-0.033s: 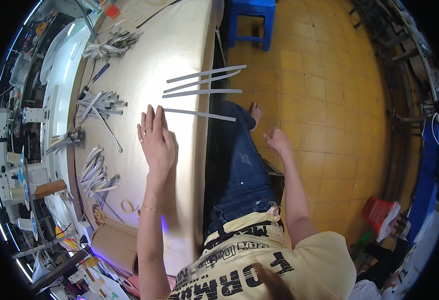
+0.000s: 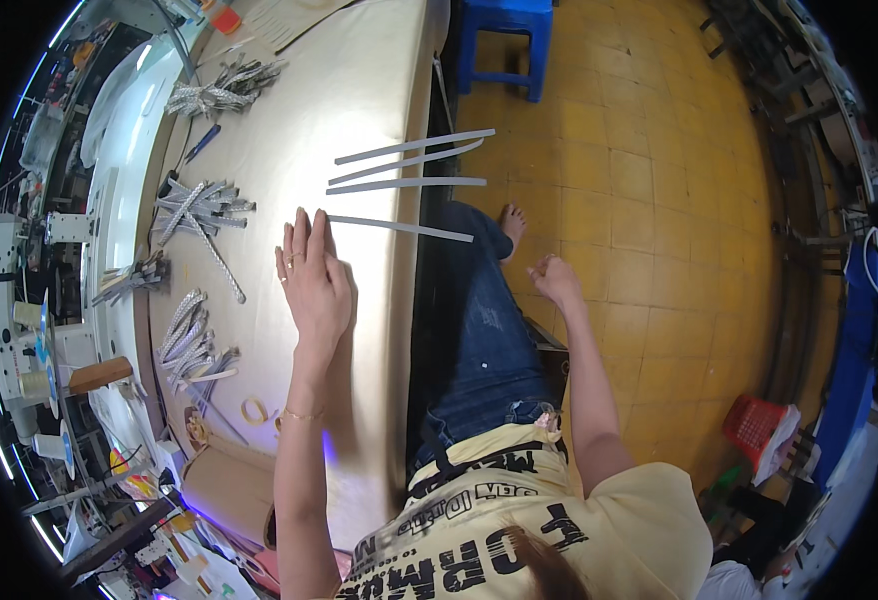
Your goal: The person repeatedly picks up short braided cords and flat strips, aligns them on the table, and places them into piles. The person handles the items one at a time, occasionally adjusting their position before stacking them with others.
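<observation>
My left hand (image 2: pixel 314 285) rests palm down on the table, fingers stretched out, with a ring on one finger. Its fingertips touch or nearly touch the left end of a flat grey strip (image 2: pixel 399 228). Beyond that lie three more grey strips, among them a straight one (image 2: pixel 409 185), a strip with a curved end (image 2: pixel 409 165) and the farthest strip (image 2: pixel 414 147). Their right ends stick out past the table edge. My right hand (image 2: pixel 557 280) hangs over the floor beside my knee, its fingers curled closed; whatever they may hold is hidden.
Bundles of braided silver-grey strips lie along the table's left side, such as the middle bundle (image 2: pixel 199 210) and the far bundle (image 2: pixel 224 88). A blue pen (image 2: pixel 202 143), a tape ring (image 2: pixel 254 411) and a brown roll (image 2: pixel 227 490) are there too. A blue stool (image 2: pixel 505 45) stands on the tiled floor.
</observation>
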A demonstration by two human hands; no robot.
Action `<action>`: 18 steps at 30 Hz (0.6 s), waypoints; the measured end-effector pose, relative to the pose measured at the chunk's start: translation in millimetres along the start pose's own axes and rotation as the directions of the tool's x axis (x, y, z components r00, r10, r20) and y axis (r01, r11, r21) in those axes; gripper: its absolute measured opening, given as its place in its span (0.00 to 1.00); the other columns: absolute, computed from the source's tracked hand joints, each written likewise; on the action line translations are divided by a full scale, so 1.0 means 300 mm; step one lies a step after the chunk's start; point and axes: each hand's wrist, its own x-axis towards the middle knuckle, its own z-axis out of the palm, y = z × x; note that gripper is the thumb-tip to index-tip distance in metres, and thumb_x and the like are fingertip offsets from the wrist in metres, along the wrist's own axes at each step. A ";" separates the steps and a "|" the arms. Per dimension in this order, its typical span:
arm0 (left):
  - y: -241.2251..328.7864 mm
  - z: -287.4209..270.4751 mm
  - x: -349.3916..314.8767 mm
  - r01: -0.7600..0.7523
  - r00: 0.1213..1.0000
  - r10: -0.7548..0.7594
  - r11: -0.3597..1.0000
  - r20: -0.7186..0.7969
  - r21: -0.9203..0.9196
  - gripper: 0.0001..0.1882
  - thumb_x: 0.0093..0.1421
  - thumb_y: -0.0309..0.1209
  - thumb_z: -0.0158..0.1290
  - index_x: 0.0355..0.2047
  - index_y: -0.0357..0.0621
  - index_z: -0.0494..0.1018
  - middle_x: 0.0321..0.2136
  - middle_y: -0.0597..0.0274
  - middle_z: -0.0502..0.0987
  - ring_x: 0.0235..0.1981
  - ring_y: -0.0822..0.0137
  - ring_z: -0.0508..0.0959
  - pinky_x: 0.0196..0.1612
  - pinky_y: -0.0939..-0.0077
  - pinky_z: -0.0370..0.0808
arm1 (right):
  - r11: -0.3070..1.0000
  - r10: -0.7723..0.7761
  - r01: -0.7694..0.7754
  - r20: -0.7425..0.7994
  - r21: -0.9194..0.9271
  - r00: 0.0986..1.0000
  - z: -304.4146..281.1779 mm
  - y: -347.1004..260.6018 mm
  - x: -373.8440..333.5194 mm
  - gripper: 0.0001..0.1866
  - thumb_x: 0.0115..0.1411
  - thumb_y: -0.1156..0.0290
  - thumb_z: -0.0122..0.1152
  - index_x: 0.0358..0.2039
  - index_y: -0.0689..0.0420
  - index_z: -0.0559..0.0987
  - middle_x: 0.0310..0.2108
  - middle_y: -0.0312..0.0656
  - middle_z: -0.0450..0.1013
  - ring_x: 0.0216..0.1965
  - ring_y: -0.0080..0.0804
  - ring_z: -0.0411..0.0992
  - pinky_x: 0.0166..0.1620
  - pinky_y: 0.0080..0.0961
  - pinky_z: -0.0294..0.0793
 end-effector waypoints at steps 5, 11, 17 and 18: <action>0.003 0.002 0.022 0.007 1.000 -0.007 1.000 -0.006 -0.005 0.27 0.63 0.26 0.39 0.64 0.46 0.64 0.66 0.48 0.59 0.69 0.48 0.55 0.70 0.49 0.46 | 1.000 -0.004 0.004 0.007 0.005 1.000 -0.012 -0.025 0.014 0.22 0.58 0.55 0.64 0.47 0.57 0.79 0.45 0.53 0.78 0.50 0.48 0.75 0.53 0.40 0.74; 0.004 0.001 0.030 -0.005 0.999 0.004 0.999 -0.033 -0.036 0.27 0.61 0.25 0.41 0.62 0.45 0.66 0.65 0.48 0.61 0.68 0.48 0.57 0.70 0.50 0.47 | 1.000 0.019 -0.019 0.023 0.004 1.000 -0.018 -0.031 0.011 0.22 0.59 0.55 0.64 0.48 0.56 0.78 0.46 0.51 0.78 0.51 0.47 0.75 0.53 0.41 0.73; 0.009 -0.001 0.036 -0.005 0.998 0.002 0.999 -0.062 -0.040 0.27 0.59 0.24 0.42 0.60 0.43 0.68 0.63 0.46 0.64 0.66 0.47 0.59 0.69 0.52 0.50 | 0.989 -0.033 0.024 0.059 0.146 0.998 0.069 0.081 0.170 0.26 0.58 0.54 0.65 0.50 0.60 0.77 0.48 0.53 0.77 0.52 0.47 0.74 0.54 0.39 0.73; 0.012 -0.001 0.038 -0.008 0.998 0.005 0.999 -0.064 -0.040 0.27 0.59 0.24 0.42 0.60 0.43 0.68 0.63 0.45 0.64 0.66 0.47 0.60 0.69 0.52 0.50 | 0.977 -0.010 -0.008 0.085 0.211 0.996 0.092 0.115 0.230 0.27 0.57 0.54 0.65 0.50 0.62 0.77 0.49 0.53 0.76 0.53 0.47 0.74 0.54 0.38 0.72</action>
